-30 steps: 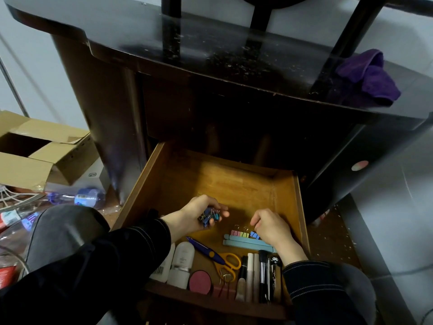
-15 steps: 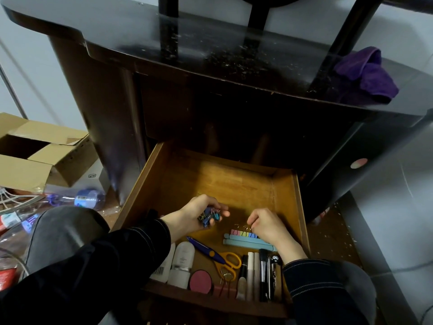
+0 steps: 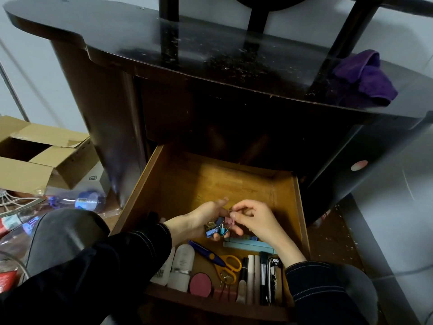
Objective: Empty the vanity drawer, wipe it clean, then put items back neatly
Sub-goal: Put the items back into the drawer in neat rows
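Probably putting back: cupping small coloured metal clips [image 3: 215,228] in the left hand [image 3: 198,221] above the open brown wooden drawer [image 3: 210,181], pinching a pink clip [image 3: 229,220] in the right hand [image 3: 256,219], ready for neat placing near right.

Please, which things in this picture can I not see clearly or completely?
Head view only.
1. The binder clips in the left hand overlap, and its fingers cover some; number unclear.
2. The small coloured pieces beneath the right hand, which pinches a pink clip, are mostly covered.
3. The white bottle: label print too small to read.
4. The vanity posts: cut off by the top edge.
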Tool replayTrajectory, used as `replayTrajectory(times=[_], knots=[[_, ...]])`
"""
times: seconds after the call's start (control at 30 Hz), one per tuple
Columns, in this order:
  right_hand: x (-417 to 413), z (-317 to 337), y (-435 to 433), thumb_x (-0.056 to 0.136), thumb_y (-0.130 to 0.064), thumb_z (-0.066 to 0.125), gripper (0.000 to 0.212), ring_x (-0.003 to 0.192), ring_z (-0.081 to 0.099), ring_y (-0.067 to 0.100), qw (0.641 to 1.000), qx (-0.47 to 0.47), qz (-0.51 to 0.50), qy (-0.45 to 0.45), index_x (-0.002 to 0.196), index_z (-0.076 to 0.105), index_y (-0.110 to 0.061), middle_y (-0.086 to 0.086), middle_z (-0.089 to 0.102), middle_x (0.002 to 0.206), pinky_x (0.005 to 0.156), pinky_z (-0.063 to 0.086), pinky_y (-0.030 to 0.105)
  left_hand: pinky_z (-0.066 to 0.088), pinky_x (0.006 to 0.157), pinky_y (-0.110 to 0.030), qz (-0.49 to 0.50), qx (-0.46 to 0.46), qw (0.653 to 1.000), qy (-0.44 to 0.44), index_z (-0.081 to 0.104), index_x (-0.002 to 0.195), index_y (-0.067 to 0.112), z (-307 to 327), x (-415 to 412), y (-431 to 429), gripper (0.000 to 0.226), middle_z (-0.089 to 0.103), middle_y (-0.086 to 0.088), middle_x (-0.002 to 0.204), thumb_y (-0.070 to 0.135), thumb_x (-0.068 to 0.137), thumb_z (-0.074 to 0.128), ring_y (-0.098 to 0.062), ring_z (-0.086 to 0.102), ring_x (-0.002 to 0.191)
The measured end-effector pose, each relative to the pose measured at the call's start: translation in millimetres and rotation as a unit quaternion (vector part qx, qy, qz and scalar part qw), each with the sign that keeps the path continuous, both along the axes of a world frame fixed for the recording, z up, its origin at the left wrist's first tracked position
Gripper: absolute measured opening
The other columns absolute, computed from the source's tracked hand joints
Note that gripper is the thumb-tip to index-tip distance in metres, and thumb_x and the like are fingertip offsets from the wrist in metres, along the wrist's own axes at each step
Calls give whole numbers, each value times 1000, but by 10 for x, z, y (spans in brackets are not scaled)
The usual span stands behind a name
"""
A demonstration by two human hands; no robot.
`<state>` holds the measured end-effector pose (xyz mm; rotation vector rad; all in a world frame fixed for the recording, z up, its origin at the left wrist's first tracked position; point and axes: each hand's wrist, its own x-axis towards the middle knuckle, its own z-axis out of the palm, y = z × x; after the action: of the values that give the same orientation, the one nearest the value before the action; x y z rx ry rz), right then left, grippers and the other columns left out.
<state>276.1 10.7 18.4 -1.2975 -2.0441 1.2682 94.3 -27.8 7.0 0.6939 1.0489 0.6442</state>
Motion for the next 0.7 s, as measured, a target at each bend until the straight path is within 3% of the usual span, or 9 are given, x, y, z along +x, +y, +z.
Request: replayTrajectory(times=[0.07, 0.17, 0.3, 0.37, 0.43, 0.5, 0.6, 0.7], knots=[[4, 0, 8, 87, -15, 77, 14, 64, 65, -1, 1000, 2, 7, 9, 94, 73, -26, -1, 74, 85, 60, 48, 12, 39, 41, -21, -23, 11, 1000, 5, 55, 130, -7, -13, 0, 8, 81, 68, -26, 117, 61, 103, 22, -18, 57, 64], [18, -5, 26, 85, -16, 78, 12, 64, 63, -1, 1000, 8, 9, 1, 87, 74, -28, -8, 74, 81, 58, 47, 13, 41, 42, -22, -24, 30, 999, 22, 48, 141, 3, -57, -4, 4, 78, 62, -29, 128, 66, 100, 26, -18, 61, 66], [32, 23, 35, 86, -20, 77, 10, 64, 63, 1, 1000, -12, 14, -4, 83, 74, -29, -7, 74, 78, 55, 45, 12, 42, 43, -21, -9, 49, 998, 32, 50, 135, 27, -72, -17, -11, 59, 74, -19, 106, 68, 99, 28, -17, 64, 64], [62, 32, 60, 87, -22, 75, 10, 68, 65, 3, 1000, 4, -16, -8, 82, 73, -31, -9, 74, 81, 55, 47, 13, 42, 42, -22, 16, 46, 998, 41, 54, 132, 26, -85, -35, -4, 56, 75, -19, 105, 65, 101, 29, -16, 63, 62], [138, -10, 101, 88, -21, 74, 13, 73, 66, 0, 993, 65, -62, -70, 83, 70, -32, -11, 71, 79, 60, 52, 14, 42, 43, -23, 59, 25, 996, 56, 58, 130, 15, -115, -68, 15, 56, 75, -19, 101, 58, 103, 33, -16, 61, 59], [222, -55, 113, 91, -18, 73, 13, 75, 66, 0, 968, 129, -83, -197, 86, 68, -29, -13, 67, 79, 66, 55, 17, 40, 43, -22, 97, -5, 994, 57, 63, 122, 6, -144, -95, 29, 53, 75, -17, 92, 49, 105, 38, -16, 58, 57], [284, -86, 103, 93, -14, 70, 10, 75, 64, 4, 935, 165, -97, -298, 92, 69, -23, -9, 68, 85, 68, 56, 23, 36, 40, -18, 117, -73, 990, -3, 67, 104, 0, -142, -103, 21, 40, 66, -11, 75, 32, 103, 43, -13, 51, 52], [270, -83, 85, 95, -9, 65, 13, 83, 67, 15, 910, 181, -88, -361, 103, 68, -20, -1, 71, 97, 72, 56, 27, 37, 37, -17, 111, -142, 981, -71, 67, 95, 0, -120, -94, 9, 28, 62, -9, 73, 20, 99, 47, -12, 50, 51]])
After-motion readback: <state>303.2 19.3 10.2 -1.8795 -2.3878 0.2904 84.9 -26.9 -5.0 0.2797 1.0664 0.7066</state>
